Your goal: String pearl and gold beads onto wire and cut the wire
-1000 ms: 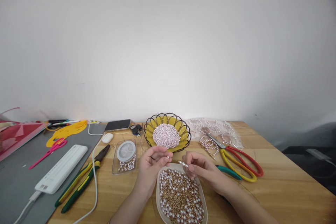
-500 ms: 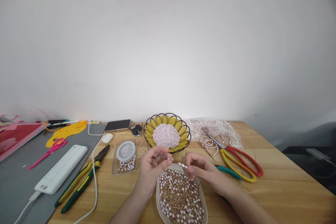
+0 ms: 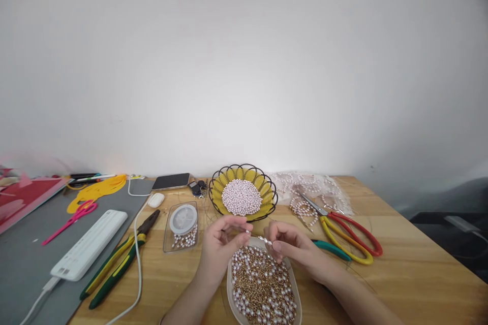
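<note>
My left hand (image 3: 221, 244) and my right hand (image 3: 292, 246) meet above the far end of a clear tray (image 3: 229, 284) filled with white pearls and small gold beads. The left thumb and fingers pinch a single white pearl. The right fingers pinch a short string of pearls (image 3: 263, 238) that points toward the left hand. Both hands hover just in front of a black wire basket (image 3: 267, 183) with a yellow liner and a heap of pale pearls.
Red-and-yellow scissors (image 3: 351, 233) and finished pearl rings (image 3: 305, 208) lie at the right. A clear box with a cord spool (image 3: 183, 219), green-yellow pliers (image 3: 118, 259), a white power strip (image 3: 89, 244), pink scissors (image 3: 70, 218) and a phone (image 3: 170, 181) lie at the left.
My left hand has edged right and slightly down, bringing its pearl closer to the tip of the string in my right hand. The right hand has barely moved.
</note>
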`<act>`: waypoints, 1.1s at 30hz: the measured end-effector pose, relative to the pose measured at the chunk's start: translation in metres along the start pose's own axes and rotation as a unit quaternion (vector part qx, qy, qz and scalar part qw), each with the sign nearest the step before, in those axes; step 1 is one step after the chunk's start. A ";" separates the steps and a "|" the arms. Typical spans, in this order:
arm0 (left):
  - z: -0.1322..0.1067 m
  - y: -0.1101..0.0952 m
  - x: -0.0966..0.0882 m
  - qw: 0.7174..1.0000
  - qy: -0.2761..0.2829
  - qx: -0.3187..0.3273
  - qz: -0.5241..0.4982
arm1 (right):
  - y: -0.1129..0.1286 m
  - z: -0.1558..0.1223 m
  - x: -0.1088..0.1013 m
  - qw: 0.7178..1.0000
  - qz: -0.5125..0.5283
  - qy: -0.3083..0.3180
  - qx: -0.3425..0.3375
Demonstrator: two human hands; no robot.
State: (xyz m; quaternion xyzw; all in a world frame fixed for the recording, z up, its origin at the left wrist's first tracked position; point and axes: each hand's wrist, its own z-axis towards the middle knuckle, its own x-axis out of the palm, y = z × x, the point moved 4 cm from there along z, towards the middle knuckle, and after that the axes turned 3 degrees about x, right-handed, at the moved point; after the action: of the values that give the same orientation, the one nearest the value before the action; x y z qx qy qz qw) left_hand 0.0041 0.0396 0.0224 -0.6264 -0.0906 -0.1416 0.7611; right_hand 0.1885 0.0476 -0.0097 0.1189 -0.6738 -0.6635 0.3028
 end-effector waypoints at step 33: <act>-0.003 -0.005 -0.003 0.990 0.024 0.103 0.098 | -0.002 0.002 -0.003 1.000 -0.022 -0.009 0.004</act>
State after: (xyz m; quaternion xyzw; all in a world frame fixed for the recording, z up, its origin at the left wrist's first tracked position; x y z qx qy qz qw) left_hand -0.0003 0.0360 0.0253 -0.5471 -0.0242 -0.0714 0.8337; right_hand 0.1898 0.0509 -0.0122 0.1295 -0.6764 -0.6682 0.2816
